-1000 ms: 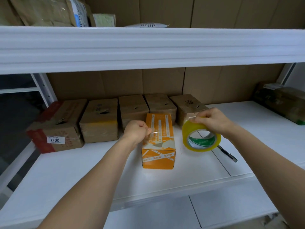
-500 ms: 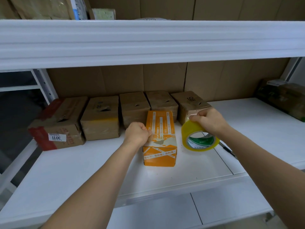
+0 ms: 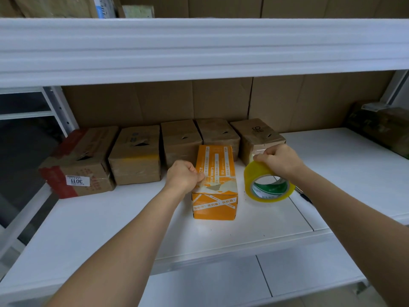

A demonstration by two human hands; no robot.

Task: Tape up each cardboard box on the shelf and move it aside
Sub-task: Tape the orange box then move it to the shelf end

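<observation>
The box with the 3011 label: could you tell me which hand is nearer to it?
Left. The left hand is between that box and the orange box; the right hand is farther right.

Your curled left hand [image 3: 182, 177] hides its own fingers and covers the nine o'clock top edge of the orange printed cardboard box [image 3: 215, 185]. Your right hand [image 3: 280, 160] covers the top of the yellow tape roll [image 3: 266, 185]. At three o'clock, your forearm hides most of a dark pen-like tool [image 3: 306, 197]. The dark wrapped packages [image 3: 380, 127] are cut off by the frame edge.
</observation>
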